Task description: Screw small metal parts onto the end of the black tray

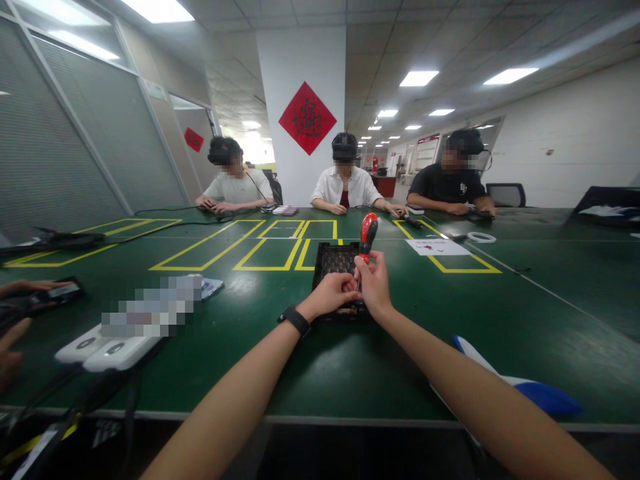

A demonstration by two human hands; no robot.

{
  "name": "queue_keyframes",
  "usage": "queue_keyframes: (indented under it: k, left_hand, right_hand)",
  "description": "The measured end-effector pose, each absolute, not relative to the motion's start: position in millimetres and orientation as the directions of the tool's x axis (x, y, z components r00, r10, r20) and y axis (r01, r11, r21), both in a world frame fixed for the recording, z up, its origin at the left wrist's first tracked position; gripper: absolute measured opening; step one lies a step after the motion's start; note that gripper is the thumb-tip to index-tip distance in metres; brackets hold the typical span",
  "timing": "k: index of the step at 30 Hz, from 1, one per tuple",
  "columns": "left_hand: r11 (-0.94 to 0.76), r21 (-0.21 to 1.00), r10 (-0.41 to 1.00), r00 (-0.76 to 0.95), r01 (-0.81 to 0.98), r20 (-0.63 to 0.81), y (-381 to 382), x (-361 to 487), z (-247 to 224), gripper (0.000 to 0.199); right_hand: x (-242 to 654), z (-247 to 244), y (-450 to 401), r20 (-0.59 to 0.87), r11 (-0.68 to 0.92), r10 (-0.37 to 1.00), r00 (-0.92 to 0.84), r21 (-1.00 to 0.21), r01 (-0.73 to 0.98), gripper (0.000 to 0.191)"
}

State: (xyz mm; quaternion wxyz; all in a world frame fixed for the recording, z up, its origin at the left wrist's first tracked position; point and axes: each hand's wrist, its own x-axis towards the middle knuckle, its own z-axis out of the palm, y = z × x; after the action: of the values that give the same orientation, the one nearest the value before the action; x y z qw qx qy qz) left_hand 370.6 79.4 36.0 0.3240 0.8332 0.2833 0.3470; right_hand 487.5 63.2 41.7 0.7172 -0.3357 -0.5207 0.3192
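A screwdriver (pixel 369 237) with a red and black handle stands nearly upright over a black box-like case (pixel 327 257) on the green table. My right hand (pixel 375 283) is closed around the lower part of the screwdriver, thumb and fingers pinching it. My left hand (pixel 333 295), with a black band on its wrist, rests at the near part of the case. Its fingertips are pinched together beside the screwdriver's shaft; what they hold, if anything, is hidden. The tip of the screwdriver is hidden behind my fingers.
Yellow tape outlines (pixel 270 267) mark the green table (pixel 270 373). White power-strip-like objects (pixel 113 350) lie left, a blue and white object (pixel 540 395) right. A paper sheet (pixel 436 247) and tape ring (pixel 481 237) lie beyond. Several people sit around; another person's hand (pixel 13 347) is at far left.
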Motion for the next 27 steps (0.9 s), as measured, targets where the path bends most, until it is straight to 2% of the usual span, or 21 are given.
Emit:
queue_keyframes:
  k: [10,16,21,27]
  left_hand:
    - [-0.667,0.71,0.651,0.641,0.227,0.407,81.3,370.0,33.6,0.016]
    - [-0.663,0.712,0.668,0.613,0.231,0.423,80.1,371.6,34.4,0.016]
    - [-0.642,0.717,0.716,0.547,0.271,0.434,81.5,371.5,32.9,0.023]
    - [-0.651,0.712,0.701,0.566,0.262,0.433,78.3,371.2,36.1,0.023]
  right_hand:
    - [491.0,38.4,68.1,0.478,0.512,0.855,0.202,-0.84,-0.179,0.026]
    - [488.9,39.0,67.9,0.5,0.547,0.832,0.24,-0.812,-0.202,0.017]
    - [489.6,40.5,65.2,0.536,0.58,0.805,0.257,-0.802,-0.144,0.018]
    - [489.0,42.1,63.8,0.552,0.589,0.799,0.238,-0.798,-0.129,0.019]
